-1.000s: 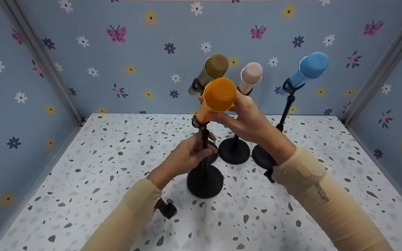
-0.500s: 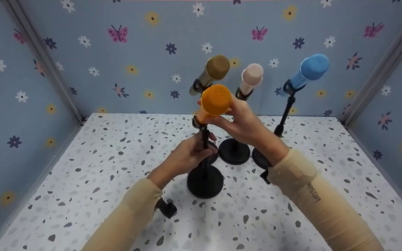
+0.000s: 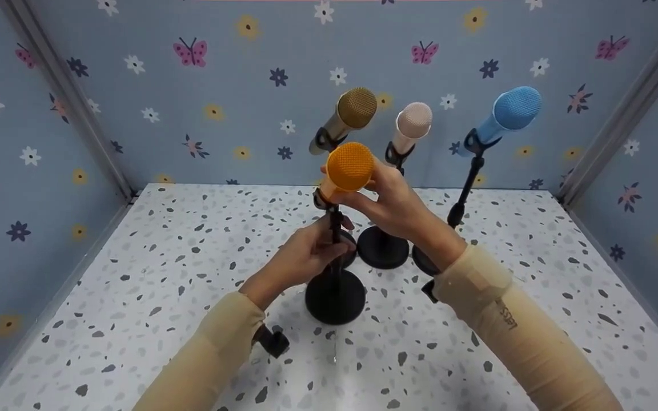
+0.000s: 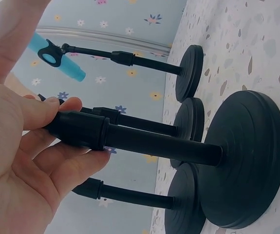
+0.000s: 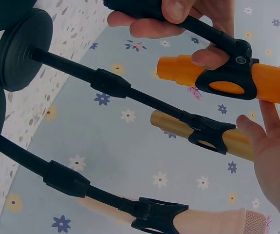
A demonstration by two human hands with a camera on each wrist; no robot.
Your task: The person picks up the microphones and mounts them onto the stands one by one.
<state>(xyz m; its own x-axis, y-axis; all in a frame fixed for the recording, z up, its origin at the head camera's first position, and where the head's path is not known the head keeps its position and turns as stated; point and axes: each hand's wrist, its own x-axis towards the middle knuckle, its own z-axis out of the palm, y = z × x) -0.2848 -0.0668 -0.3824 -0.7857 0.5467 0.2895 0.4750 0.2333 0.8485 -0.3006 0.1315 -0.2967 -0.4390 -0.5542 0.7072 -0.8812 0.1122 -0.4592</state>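
Note:
An orange microphone (image 3: 350,166) sits tilted in the clip of the nearest black stand (image 3: 336,301). My left hand (image 3: 306,252) grips the upright of that stand; in the left wrist view its thumb and fingers close round the thick collar (image 4: 81,129). Just below the grille, my right hand (image 3: 396,201) holds the orange microphone, its fingers partly hidden behind it. The right wrist view shows the clip (image 5: 227,80) round the microphone's body, with the right hand's fingers against it.
Behind stand a brown-gold microphone (image 3: 357,108), a pale pink microphone (image 3: 413,121) and a blue microphone (image 3: 516,108), each on a black stand. Their round bases are close together. A speckled white tabletop (image 3: 192,274) meets flowered blue walls (image 3: 283,51) at the back and sides.
The orange microphone's head has tipped down and slightly left, with the right hand and forearm moving the same way. My left hand keeps its place on the stand.

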